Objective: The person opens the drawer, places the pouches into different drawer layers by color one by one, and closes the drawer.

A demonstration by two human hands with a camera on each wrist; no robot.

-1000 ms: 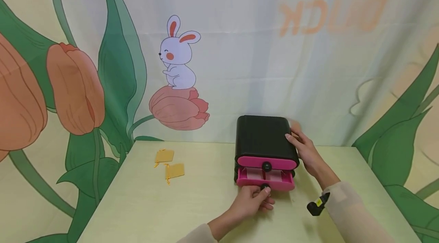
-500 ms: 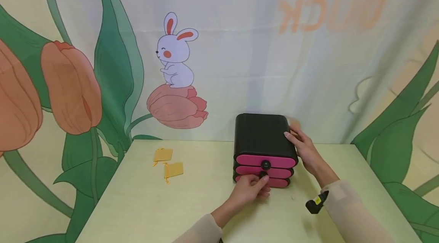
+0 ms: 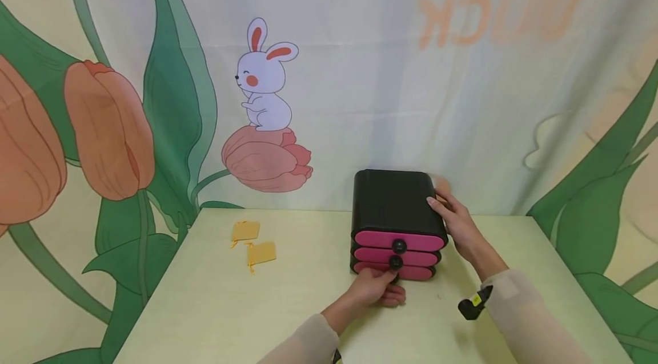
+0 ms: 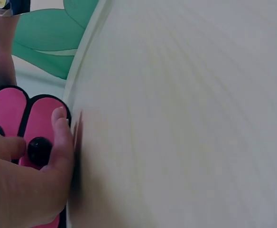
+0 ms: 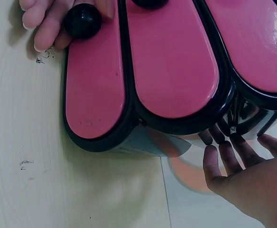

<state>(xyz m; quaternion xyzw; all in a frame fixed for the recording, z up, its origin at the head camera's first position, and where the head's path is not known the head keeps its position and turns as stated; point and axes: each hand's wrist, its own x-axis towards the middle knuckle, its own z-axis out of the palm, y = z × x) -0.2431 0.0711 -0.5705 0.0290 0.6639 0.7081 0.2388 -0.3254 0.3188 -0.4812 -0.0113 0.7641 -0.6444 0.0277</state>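
A black cabinet [image 3: 396, 201] with three pink drawer fronts stands on the table, all drawers pushed in. At its front my left hand [image 3: 372, 288] is at the bottom drawer [image 3: 418, 273]. Its thumb and extended fingers lie on either side of the black bottom knob [image 4: 40, 151], very close to it; firm contact is hard to tell. The middle knob [image 3: 395, 262] and top knob [image 3: 399, 246] are free. My right hand [image 3: 457, 227] rests its fingers against the cabinet's right side, seen close in the right wrist view, where the fingers [image 5: 229, 159] are spread.
Two small yellow drawstring pouches, one farther back [image 3: 245, 231] and one nearer [image 3: 262, 252], lie on the pale table [image 3: 231, 318] left of the cabinet. Behind the cabinet hangs a printed curtain [image 3: 329, 95] with a rabbit and tulips.
The middle drawer, pulled out a second ago, was pushed in by my left hand. That hand then left the middle knob and moved down to the bottom one. The right hand has stayed in place.
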